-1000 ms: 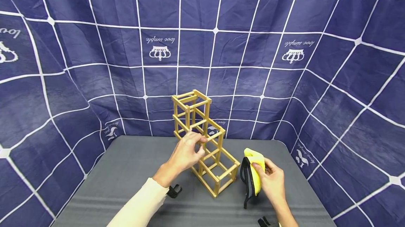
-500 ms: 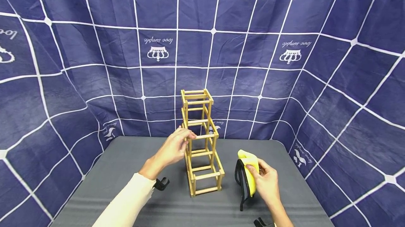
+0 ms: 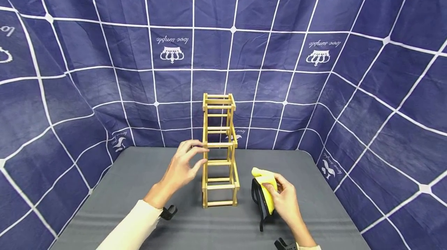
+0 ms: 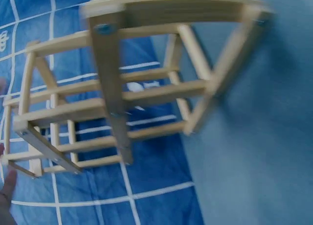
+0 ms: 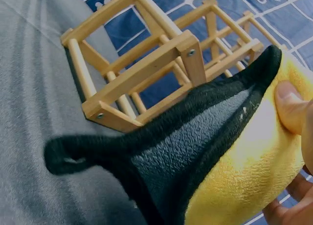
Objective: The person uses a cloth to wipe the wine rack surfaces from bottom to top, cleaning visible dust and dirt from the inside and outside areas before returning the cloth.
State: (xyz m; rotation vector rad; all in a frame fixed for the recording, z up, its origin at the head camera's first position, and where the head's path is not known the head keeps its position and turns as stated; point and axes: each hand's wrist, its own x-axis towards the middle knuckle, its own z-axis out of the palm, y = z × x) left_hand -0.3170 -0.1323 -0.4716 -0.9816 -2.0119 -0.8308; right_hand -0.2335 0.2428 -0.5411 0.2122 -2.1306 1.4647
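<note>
A stepped wooden rack (image 3: 219, 186), built of pale bars, stands upright on the grey table with its narrow end facing me. Beside its left upright is my left hand (image 3: 183, 163), thumb and fingers spread apart, fingertips at or very near the wood; contact cannot be made out. In the left wrist view only bits of those fingers (image 4: 7, 188) show at the edge. My right hand (image 3: 284, 197) pinches a folded yellow cloth (image 3: 268, 188) between thumb and fingers, right of the rack. The cloth has a grey reverse and black edging (image 5: 117, 147) with a corner loop.
The grey tabletop (image 3: 132, 188) spreads around the rack on both sides. Blue curtains (image 3: 279, 6) with white grid lines enclose the back and sides. Black straps (image 3: 169, 212) sit at both wrists.
The rack has turned from a diagonal stance to end-on. My left hand has moved left and its fingers have spread. The right hand, still holding the cloth, has shifted slightly left in view.
</note>
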